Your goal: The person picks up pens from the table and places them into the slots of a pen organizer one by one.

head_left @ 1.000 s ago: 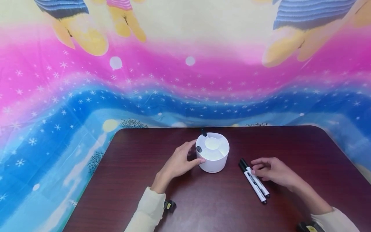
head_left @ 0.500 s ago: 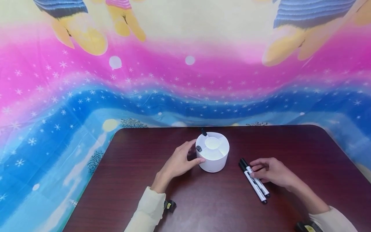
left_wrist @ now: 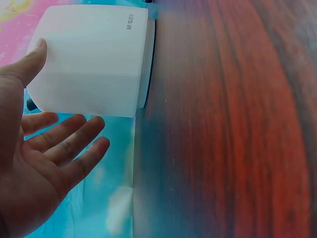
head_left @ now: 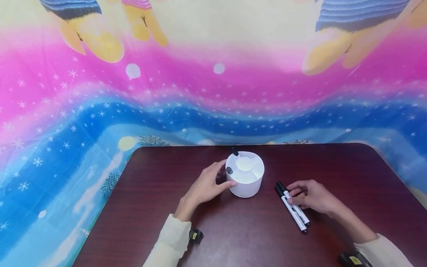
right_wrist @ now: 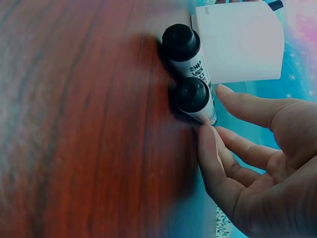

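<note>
A white round pen holder with divided compartments stands on the table, two black tips showing at its left rim. My left hand touches it from the left. The thumb lies on the front wall; the other fingers look relaxed and spread in the left wrist view. Two white markers with black caps lie side by side right of the holder. My right hand is at the right-hand marker, its thumb and index finger pinching the barrel. The left-hand marker lies just beside it, outside the fingers.
The dark red-brown wooden table runs back to a patterned cloth in pink and blue. The holder stands near the table's far edge. Small black devices sit at both wrists.
My right hand has shifted very slightly left, its fingers closer around the marker. The left hand, the pen holder and both markers look unmoved.
</note>
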Tool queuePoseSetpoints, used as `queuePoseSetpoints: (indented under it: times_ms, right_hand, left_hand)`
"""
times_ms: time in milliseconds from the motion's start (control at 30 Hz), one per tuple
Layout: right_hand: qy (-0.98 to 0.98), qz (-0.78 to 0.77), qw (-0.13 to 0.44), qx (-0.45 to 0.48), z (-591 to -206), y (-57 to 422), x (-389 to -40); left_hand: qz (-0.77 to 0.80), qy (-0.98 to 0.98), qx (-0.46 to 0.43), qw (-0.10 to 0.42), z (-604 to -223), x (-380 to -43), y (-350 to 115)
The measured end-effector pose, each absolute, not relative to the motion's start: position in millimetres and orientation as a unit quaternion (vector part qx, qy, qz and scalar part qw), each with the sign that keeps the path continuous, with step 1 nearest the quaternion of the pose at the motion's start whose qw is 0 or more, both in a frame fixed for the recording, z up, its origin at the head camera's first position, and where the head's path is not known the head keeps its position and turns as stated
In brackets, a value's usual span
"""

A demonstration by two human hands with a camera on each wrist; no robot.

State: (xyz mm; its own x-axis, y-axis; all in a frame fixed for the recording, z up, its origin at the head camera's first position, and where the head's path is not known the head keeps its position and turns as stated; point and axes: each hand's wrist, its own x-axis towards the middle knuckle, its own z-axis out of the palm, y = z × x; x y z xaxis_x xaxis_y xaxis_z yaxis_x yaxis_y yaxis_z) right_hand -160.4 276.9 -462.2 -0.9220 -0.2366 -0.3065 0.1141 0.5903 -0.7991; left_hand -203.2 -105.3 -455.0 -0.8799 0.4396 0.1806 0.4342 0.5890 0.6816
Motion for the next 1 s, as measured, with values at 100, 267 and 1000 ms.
queuePoseSetpoints:
  times_ms: [100, 267, 1000]
  right_hand:
    - [0.873, -0.448, 0.191, -0.036, -462.0, 276.2, -160.7]
    - [0.875, -0.445, 0.186, -0.039, -461.8, 274.6, -161.3]
    - [0.825, -0.519, 0.211, -0.075, -448.2, 286.4, -167.6]
  left_hand:
    - [0.382, 0.891, 0.245, 0.004, -454.8, -203.6, -105.3]
    - [0.381, 0.892, 0.245, 0.004, -455.1, -203.6, -105.5]
    - [0.377, 0.893, 0.245, 0.007, -457.0, -204.2, -106.1]
